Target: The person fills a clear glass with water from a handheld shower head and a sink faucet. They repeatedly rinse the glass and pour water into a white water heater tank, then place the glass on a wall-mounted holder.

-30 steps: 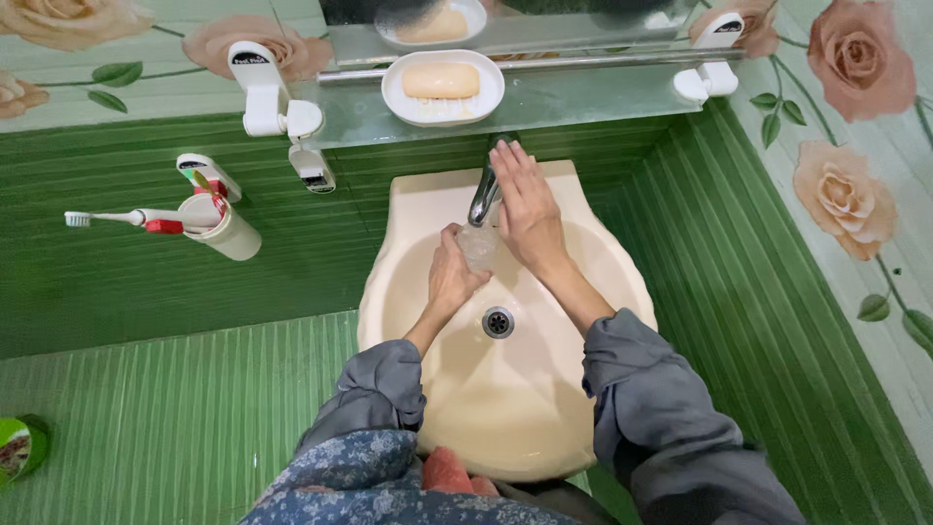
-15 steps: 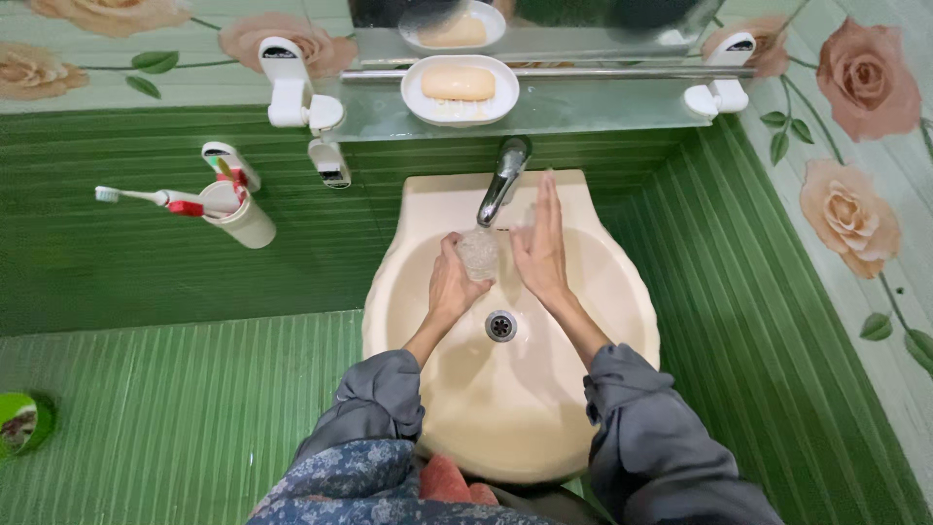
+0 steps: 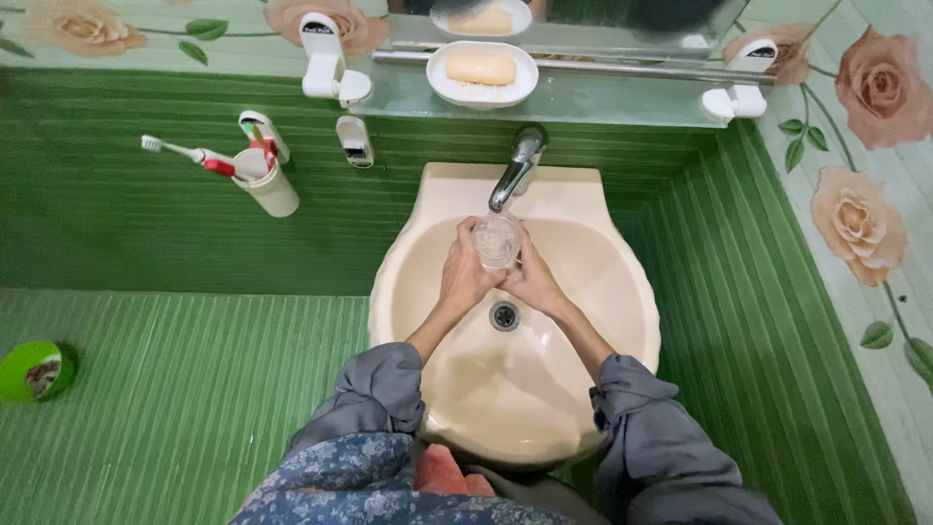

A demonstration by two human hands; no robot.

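**Clear glass held under the tap, both hands closed round it**

A small clear glass [image 3: 497,240] is held over the far half of the cream basin [image 3: 622,292], just below the spout of the metal tap [image 3: 515,165]. The left hand [image 3: 465,275] is wrapped round the glass's left side; the right hand [image 3: 533,280] is closed against its right side. The fingers of both are curled onto the wall. A stream of water appears to run from the spout, though it cannot be told clearly.

Risks, as judged:
- Slipping is likely if the glass is wet: a smooth, hard wall gives little grip.
- If dropped, the glass would strike the hard glazed basin and could chip or break close to the drain [image 3: 502,315].
- The rim sits very near the spout; a knock against the metal could crack it.
- The grey sleeves [image 3: 641,418] hang over the near rim and could be splashed.

Materials and shapes:
- Glass: transparent, cylindrical, thin-looking.
- Basin: glossy, rounded, shell-like in outline.
- Tap: polished metal, curved.
- Walls: green, finely ribbed panels, with rose-patterned tiles above and to the right.
- Far shelf: an oval white dish with a pale soap bar [image 3: 480,68].
- Far left: a cream cup with a toothbrush [image 3: 180,151].
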